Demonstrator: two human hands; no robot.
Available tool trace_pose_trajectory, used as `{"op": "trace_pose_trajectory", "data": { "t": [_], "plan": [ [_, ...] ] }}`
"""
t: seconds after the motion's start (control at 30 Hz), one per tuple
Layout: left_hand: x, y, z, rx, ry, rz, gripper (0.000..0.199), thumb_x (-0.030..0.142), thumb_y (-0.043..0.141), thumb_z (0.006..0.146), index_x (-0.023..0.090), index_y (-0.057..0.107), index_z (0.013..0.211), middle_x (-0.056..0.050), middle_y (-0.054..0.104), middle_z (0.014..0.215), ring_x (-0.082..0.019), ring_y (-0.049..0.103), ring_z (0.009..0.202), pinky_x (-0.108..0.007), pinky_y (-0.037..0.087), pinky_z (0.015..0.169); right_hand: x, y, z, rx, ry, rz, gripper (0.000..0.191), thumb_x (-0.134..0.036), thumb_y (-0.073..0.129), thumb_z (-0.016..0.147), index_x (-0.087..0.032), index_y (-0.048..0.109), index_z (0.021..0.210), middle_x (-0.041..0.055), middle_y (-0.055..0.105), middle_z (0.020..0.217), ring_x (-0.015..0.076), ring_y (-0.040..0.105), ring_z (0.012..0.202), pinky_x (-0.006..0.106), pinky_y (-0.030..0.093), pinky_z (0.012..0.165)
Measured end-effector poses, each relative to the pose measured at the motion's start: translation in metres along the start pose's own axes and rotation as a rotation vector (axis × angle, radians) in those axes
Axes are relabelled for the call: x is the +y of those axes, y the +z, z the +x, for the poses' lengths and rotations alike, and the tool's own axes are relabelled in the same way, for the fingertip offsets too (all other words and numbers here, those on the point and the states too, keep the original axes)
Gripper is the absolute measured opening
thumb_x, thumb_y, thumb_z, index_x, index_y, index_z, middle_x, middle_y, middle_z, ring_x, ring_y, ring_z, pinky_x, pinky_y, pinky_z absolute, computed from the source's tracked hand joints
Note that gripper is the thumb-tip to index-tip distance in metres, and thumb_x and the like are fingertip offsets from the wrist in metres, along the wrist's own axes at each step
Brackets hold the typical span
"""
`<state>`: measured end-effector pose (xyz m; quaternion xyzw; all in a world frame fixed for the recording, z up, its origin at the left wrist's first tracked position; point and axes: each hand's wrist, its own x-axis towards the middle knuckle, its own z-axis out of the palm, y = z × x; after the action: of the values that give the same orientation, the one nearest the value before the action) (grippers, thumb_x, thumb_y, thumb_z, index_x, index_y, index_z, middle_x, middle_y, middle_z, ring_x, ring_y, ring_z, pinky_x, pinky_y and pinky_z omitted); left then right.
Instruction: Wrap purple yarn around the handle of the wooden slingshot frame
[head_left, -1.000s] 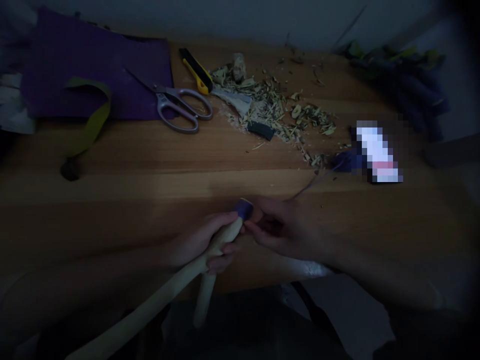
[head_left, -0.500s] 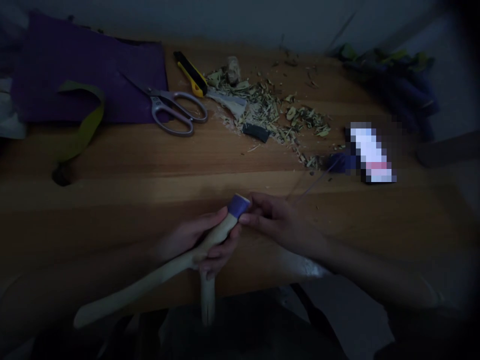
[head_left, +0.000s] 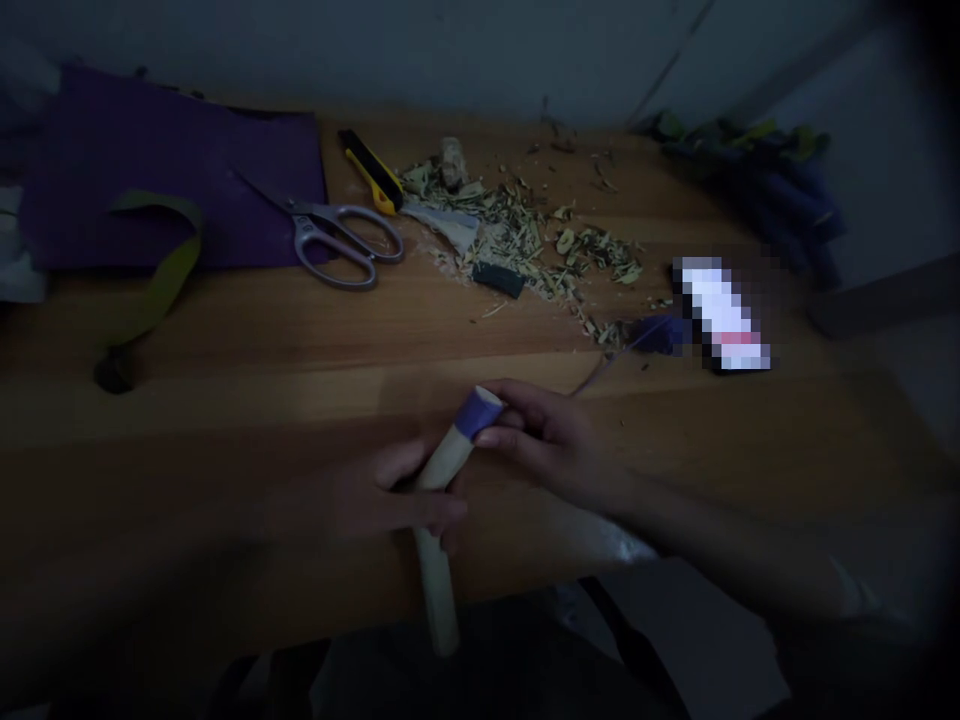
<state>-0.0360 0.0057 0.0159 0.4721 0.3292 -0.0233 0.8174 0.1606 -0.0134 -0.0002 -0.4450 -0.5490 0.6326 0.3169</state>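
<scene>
A peeled, forked wooden stick (head_left: 447,458) is tilted in front of me, with a purple wrap (head_left: 477,412) around its upper end. My left hand (head_left: 409,500) is closed around its middle, fingers crossing over the wood. Below that hand one lower branch shows; the other is hidden. At the wrapped end, my right hand (head_left: 555,435) pinches with thumb and fingers. A purple thread (head_left: 598,374) runs from a dark purple bundle (head_left: 658,334) to behind my right hand; whether the fingers hold it too is hidden.
Scissors (head_left: 337,245) lie partly over a purple sheet (head_left: 180,190), near an olive strip (head_left: 176,265). Beyond my hands are a yellow-black utility knife (head_left: 373,172), wood shavings (head_left: 517,225) and a dark green piece (head_left: 498,279). At right, a lit, pixelated phone-like object (head_left: 724,315) rests on the table.
The stick has turned in my hands: the long branch that pointed lower left no longer shows. My left hand has shifted its grip, fingers now across the front. My right hand stays at the wrapped end.
</scene>
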Motion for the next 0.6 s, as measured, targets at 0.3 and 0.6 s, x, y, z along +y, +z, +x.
{"op": "trace_pose_trajectory", "data": {
  "t": [0.3, 0.6],
  "plan": [
    [-0.018, 0.009, 0.006, 0.011, 0.113, -0.195, 0.029, 0.036, 0.042, 0.088, 0.016, 0.044, 0.066, 0.006, 0.048, 0.06, -0.011, 0.059, 0.064, -0.027, 0.043, 0.068, -0.005, 0.003, 0.007, -0.074, 0.02, 0.085, 0.015, -0.031, 0.056, 0.08, -0.017, 0.051, 0.083, -0.0015, 0.056, 0.079, 0.0102, 0.051, 0.079, 0.024, 0.04, 0.074],
    [-0.021, 0.002, 0.007, -0.296, 0.108, -0.411, 0.028, 0.033, 0.035, 0.09, 0.017, 0.043, 0.068, 0.006, 0.042, 0.059, -0.009, 0.056, 0.059, -0.025, 0.044, 0.066, 0.002, 0.004, 0.003, -0.207, 0.153, 0.333, 0.025, -0.039, 0.06, 0.078, -0.016, 0.051, 0.085, -0.0107, 0.029, 0.049, 0.0031, 0.02, 0.042, 0.019, 0.014, 0.041]
  ]
}}
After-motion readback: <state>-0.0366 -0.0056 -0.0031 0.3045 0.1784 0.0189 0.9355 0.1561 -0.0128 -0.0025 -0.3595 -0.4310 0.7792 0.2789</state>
